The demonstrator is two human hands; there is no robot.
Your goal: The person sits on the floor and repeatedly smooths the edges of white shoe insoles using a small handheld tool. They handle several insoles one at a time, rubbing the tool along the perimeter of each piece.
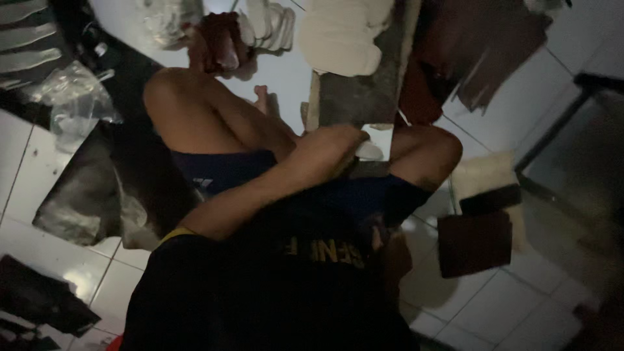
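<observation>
- Dark shirt with yellow lettering [286, 286] fills the foreground, above blue shorts.
- Left hand [335, 144], arm stretched across the lap, presses down on a grey flat board [357, 84] propped between the knees; fingers curl over a small white piece [372, 151].
- Steady downward pressure near the board's edge would serve best.
- Right hand: hidden, grip impossible to tell.
- Dark brown square sheet [474, 244] lies on white floor tiles [500, 312].
</observation>
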